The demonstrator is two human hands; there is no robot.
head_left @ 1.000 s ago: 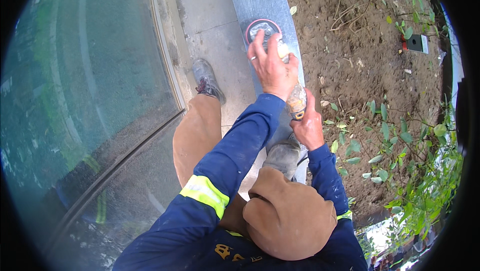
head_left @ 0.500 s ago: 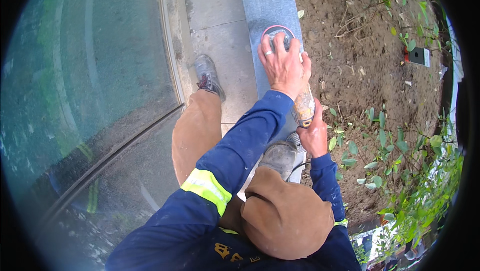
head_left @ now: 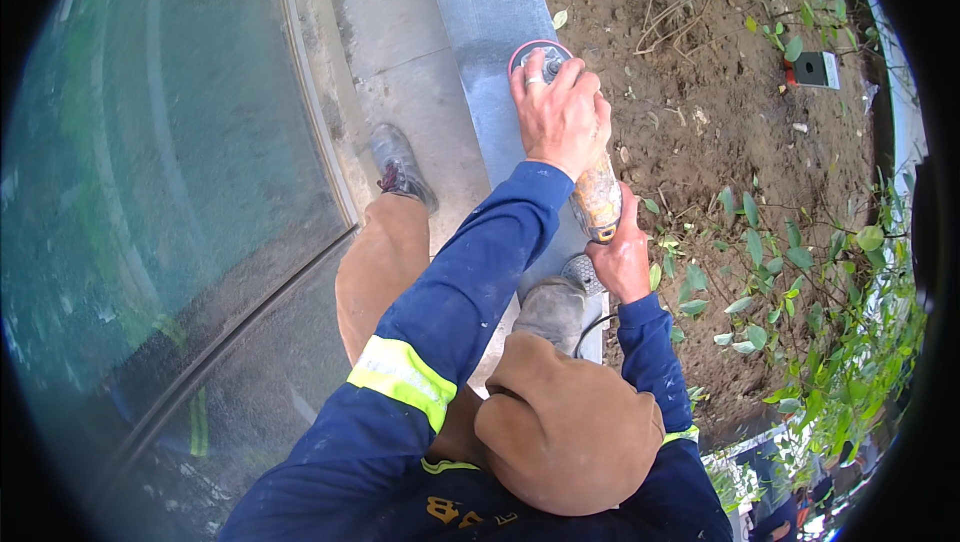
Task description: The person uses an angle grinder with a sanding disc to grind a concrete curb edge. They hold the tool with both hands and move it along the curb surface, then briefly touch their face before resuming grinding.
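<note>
Gripping the angle grinder [head_left: 597, 197] at its rear, the right hand [head_left: 622, 260] closed round the body while the left hand [head_left: 558, 114] clasped its head, disc [head_left: 535, 54] on the grey concrete curb [head_left: 480, 2] beside soil [head_left: 700, 72].

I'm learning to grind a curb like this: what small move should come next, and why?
Probably ease the angle grinder a little further along the grey concrete curb. The left hand presses over its head, the right hand grips the rear, and the pink-rimmed disc sits on the curb top, with more curb lying ahead.
</note>
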